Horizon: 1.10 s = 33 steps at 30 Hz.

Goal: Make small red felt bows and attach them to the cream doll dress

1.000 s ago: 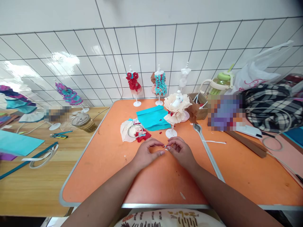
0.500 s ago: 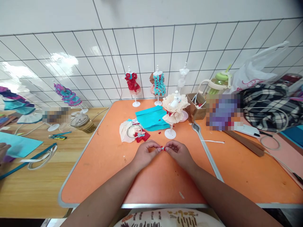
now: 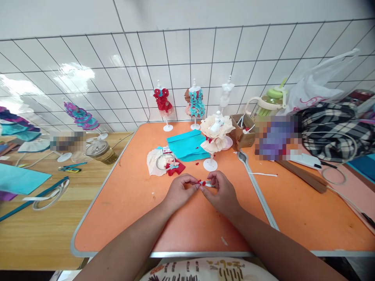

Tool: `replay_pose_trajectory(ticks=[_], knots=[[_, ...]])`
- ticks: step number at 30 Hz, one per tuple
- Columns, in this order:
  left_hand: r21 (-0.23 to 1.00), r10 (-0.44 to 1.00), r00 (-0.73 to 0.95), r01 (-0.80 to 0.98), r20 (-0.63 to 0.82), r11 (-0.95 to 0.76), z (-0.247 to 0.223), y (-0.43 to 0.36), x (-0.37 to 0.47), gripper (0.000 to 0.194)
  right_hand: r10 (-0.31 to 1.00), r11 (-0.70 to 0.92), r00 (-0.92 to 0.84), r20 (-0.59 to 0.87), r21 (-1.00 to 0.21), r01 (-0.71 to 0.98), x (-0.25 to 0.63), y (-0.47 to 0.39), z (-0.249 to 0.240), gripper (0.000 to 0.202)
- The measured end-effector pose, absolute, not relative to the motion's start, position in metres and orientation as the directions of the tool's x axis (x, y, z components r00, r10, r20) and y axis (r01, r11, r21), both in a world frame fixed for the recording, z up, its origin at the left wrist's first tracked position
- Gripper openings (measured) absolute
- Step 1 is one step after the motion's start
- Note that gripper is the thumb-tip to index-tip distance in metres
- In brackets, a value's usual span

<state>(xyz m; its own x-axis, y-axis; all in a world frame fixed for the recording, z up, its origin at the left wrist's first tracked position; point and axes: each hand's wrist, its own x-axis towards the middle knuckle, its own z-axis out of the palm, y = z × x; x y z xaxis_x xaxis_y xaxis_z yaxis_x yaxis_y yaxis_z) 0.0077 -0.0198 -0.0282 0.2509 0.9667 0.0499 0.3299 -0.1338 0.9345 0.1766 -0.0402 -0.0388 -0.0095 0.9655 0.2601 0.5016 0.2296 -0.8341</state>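
Between my hands is a small red and light-blue paper piece [image 3: 202, 182]. My left hand [image 3: 181, 191] pinches its left side between thumb and fingers. My right hand [image 3: 222, 192] is closed at its right side, thumb touching the piece. A small silvery strip [image 3: 209, 184] shows by the right fingers; its kind I cannot make out. Just beyond the hands stands a white mini dress form [image 3: 216, 125] in a cream crepe-paper dress [image 3: 212, 146]. Folded turquoise paper [image 3: 187, 147] lies behind, with a tape roll [image 3: 158, 162] and red paper scraps [image 3: 178, 168] to its left.
Along the tiled wall stand a red-dressed form [image 3: 163, 101], a turquoise-dressed form [image 3: 196, 102] and a bare white form [image 3: 226, 93]. A cardboard box [image 3: 244, 134], a green-lidded bottle [image 3: 272, 101] and a plaid cloth [image 3: 331, 128] are at right. A lidded jar [image 3: 101, 151] is at left.
My right fingers have shifted on the paper piece, and more of it shows. The silvery strip now appears beside them. At far left, another person's hand has gone out of view.
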Motion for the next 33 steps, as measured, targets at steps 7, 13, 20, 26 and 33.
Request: replay_pose_trajectory(ticks=[7,13,20,26,33], knots=[[0.905,0.959,0.259,0.369,0.118,-0.211,-0.025,-0.023,0.01,0.006,0.943,0.279,-0.019,0.332,-0.76,0.587,0.175,-0.041,-0.033,0.031],[0.896,0.96,0.242,0.381,0.139,-0.226,-0.024,-0.025,0.012,0.008,0.937,0.274,0.005,0.35,-0.744,0.61,0.175,-0.042,-0.03,0.018],[0.891,0.965,0.228,0.402,0.127,-0.212,-0.026,-0.024,0.01,0.01,0.922,0.302,0.003,0.387,-0.726,0.618,0.176,-0.043,-0.029,0.009],[0.894,0.966,0.224,0.394,0.129,-0.211,-0.023,-0.025,0.011,0.01,0.949,0.276,-0.032,0.314,-0.778,0.564,0.176,-0.042,-0.032,0.033],[0.917,0.961,0.249,0.342,0.122,-0.205,-0.023,-0.025,0.009,0.014,0.984,0.144,-0.138,0.109,-0.951,0.274,0.178,-0.029,-0.042,0.025]])
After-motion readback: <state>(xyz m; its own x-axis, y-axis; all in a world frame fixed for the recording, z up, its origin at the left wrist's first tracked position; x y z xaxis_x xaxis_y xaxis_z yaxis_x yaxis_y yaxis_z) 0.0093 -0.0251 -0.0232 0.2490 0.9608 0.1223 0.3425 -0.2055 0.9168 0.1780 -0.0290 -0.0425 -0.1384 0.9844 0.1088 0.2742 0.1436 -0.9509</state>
